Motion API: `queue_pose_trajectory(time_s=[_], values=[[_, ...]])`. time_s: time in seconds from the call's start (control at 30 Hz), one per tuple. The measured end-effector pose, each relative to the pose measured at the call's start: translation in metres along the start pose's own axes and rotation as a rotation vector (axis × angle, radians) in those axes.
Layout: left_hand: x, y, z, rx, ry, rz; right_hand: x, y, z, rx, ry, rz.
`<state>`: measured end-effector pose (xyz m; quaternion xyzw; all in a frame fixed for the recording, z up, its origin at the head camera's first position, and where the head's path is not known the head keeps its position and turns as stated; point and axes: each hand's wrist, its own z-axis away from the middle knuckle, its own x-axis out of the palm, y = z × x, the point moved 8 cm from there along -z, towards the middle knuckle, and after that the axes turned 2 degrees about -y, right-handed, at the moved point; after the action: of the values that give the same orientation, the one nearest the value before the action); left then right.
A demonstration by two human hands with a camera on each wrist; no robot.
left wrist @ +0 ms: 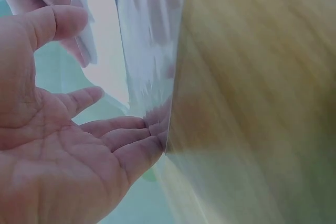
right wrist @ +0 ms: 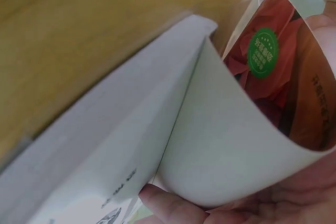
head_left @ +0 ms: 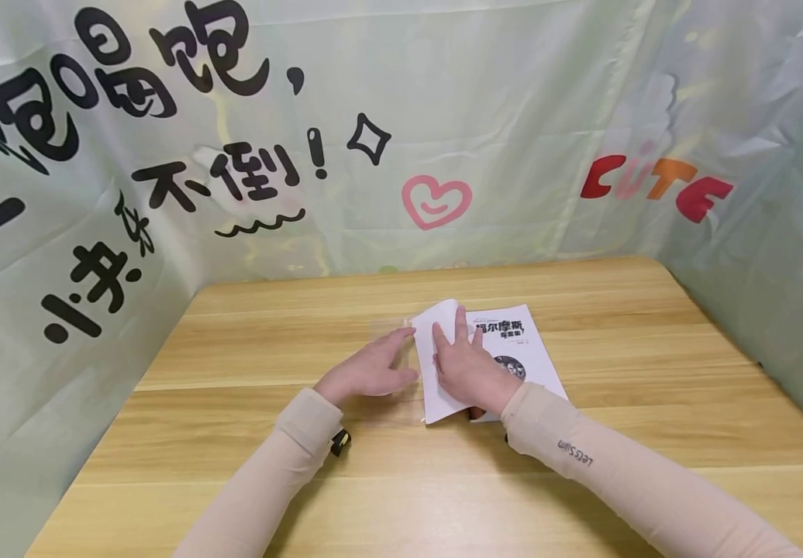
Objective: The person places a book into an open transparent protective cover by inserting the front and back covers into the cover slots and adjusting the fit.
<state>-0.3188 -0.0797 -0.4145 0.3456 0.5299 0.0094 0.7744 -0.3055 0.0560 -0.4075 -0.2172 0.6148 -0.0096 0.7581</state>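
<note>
A paperback book (head_left: 534, 360) lies on the table, its white title page with black Chinese characters and a round dark picture facing up. The front cover (head_left: 436, 387) is turned over to the left and bows upward, white inside showing. Its outer side is red and orange with a green round sticker (right wrist: 263, 52). My right hand (head_left: 474, 368) lies on the cover's white inside with fingers spread. A clear plastic sheet (left wrist: 152, 30) sticks out left of the cover. At that sheet, my left hand (head_left: 373, 368) has its fingers extended, fingertips right at the sheet's edge.
The wooden table (head_left: 248, 333) is backed by a pale fabric curtain (head_left: 513, 116) with printed lettering and a pink heart. Similar fabric stands along the left and right sides. A small black device (head_left: 340, 442) sits under the left wrist.
</note>
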Motion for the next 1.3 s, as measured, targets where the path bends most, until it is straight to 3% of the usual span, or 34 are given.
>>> queue_pose_trajectory(time_s=[0.9, 1.3], values=[[0.0015, 0.0047, 0.0001, 0.004, -0.06, -0.017, -0.0061, -0.0033, 0.0032, -0.04, 0.097, 0.082], [0.0044, 0.0039, 0.002, 0.0, -0.055, -0.021, -0.0025, 0.0006, 0.0053, -0.066, 0.001, 0.027]])
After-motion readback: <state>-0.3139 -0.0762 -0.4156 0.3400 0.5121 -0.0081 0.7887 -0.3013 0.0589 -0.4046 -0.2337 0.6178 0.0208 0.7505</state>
